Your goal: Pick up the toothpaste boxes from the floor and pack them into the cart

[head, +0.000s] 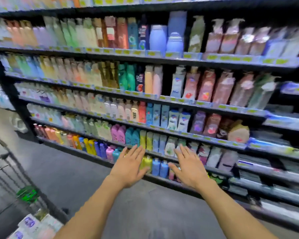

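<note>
Both my arms stretch forward over the grey floor, palms down with straight fingers. My left hand and my right hand hold nothing. The black wire cart stands at the lower left. Pale boxes with purple print lie in it at the bottom left corner, with something green above them. No toothpaste box is visible on the floor. The whole view is blurred by motion.
A tall black shelf unit packed with bottles and pouches fills the view ahead. Its lowest shelves lie just beyond my fingertips. White bags sit at the far left end of the aisle.
</note>
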